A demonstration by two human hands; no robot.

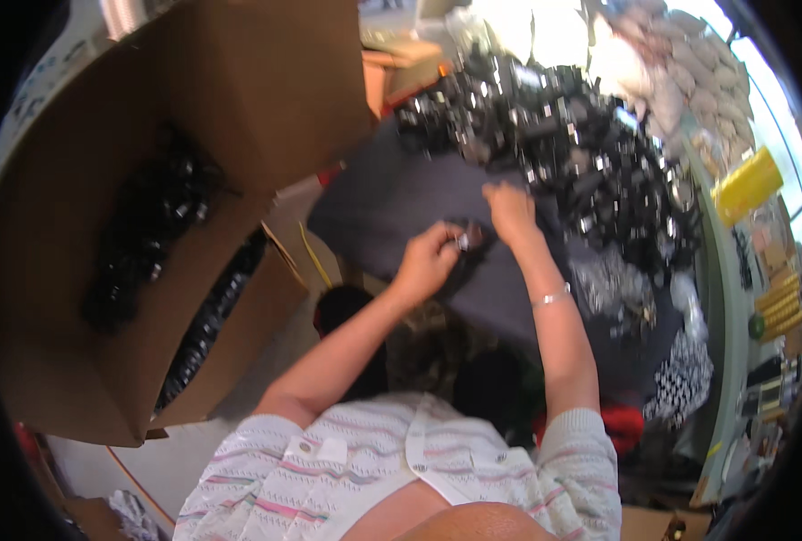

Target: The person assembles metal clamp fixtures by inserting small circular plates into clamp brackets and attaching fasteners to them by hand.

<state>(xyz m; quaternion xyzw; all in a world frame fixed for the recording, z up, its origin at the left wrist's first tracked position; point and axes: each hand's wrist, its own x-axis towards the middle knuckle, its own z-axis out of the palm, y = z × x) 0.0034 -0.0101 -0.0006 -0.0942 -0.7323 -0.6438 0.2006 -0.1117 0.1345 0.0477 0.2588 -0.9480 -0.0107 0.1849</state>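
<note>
Grey cloth (387, 194) beneath outstretched right hand (512, 215)

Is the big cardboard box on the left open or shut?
Open: the big cardboard box has an uncovered top, and a heap of black, shiny pieces shows inside.

Our left hand (430, 257) pinches, fingers curled. Our right hand (512, 214) bends inward, beyond and right of that grip. Behind them, our forearms (560, 329) slant inward.
</note>
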